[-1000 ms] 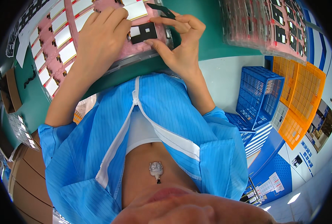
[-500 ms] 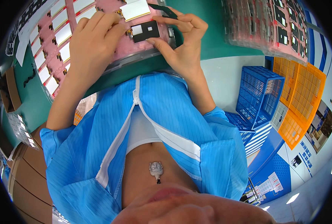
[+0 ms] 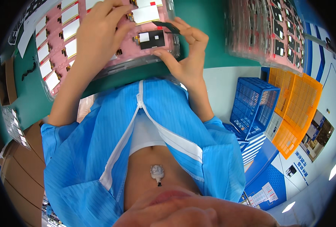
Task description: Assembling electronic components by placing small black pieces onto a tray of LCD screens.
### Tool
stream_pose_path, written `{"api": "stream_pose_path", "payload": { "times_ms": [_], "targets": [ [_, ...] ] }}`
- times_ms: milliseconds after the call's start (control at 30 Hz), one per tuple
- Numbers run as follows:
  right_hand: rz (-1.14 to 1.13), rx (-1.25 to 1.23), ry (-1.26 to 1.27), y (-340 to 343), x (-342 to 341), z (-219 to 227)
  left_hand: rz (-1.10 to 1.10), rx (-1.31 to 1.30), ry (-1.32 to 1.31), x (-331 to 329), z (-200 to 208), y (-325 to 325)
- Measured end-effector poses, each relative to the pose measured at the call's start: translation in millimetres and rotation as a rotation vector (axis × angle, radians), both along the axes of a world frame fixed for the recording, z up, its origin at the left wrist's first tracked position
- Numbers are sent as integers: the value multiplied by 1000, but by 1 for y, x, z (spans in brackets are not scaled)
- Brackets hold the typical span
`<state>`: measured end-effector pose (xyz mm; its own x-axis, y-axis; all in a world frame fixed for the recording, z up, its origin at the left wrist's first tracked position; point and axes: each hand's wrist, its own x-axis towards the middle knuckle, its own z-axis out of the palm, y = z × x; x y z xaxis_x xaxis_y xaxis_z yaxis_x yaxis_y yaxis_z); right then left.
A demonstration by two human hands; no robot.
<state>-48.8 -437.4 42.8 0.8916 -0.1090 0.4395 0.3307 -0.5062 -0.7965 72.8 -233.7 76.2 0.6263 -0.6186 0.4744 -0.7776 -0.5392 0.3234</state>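
Observation:
A small flat screen panel with a black back and a white square patch (image 3: pixel 157 43) lies in the near right part of a pink-lined clear plastic tray (image 3: pixel 124 62). My right hand (image 3: pixel 188 49) is beside it, a thin black strip-like tool (image 3: pixel 168 27) held against its fingers; the thumb is apart from the fingers, near the panel's lower edge. Over the tray's middle is my left hand (image 3: pixel 100 38), thumb and index finger apart with nothing seen between them. Next to those fingertips lies a white panel (image 3: pixel 146 14). Some left fingertips are cut off by the upper edge.
Several white panels (image 3: pixel 70 31) sit in rows in the tray, on a green tabletop (image 3: pixel 202 38). A stack of filled trays (image 3: pixel 253 30) stands at the right. Beyond are blue (image 3: pixel 253 106) and orange crates (image 3: pixel 298 109). Open cardboard boxes (image 3: pixel 7 83) are at the left.
My left hand has moved up, off the black-backed panel's connector end. My right thumb has come away from the panel's edge. The whole view has shifted slightly.

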Motion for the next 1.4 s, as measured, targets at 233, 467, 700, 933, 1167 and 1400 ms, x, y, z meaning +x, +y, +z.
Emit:
{"api": "stream_pose_path", "payload": {
  "times_ms": [233, 467, 700, 933, 1167, 1400],
  "targets": [
    [30, -116, -99, -5, 3, -17, 30, 7, 128, -3, -8, -7],
    [68, 78, -65, 1, 1, -9, 15, 12, 224, -6, -6, -5],
    [-114, 50, -130, -25, 27, 17, 42, -84, 248, -10, -7, -5],
    [90, 112, 195, -36, 54, 25, 78, -124, 376, -15, -7, -6],
    [139, 75, 377, -26, 69, 48, 75, -136, 366, -15, -9, -8],
    [199, 42, 428, -26, 78, 48, 110, -131, 391, -20, -5, -9]
  ]
}}
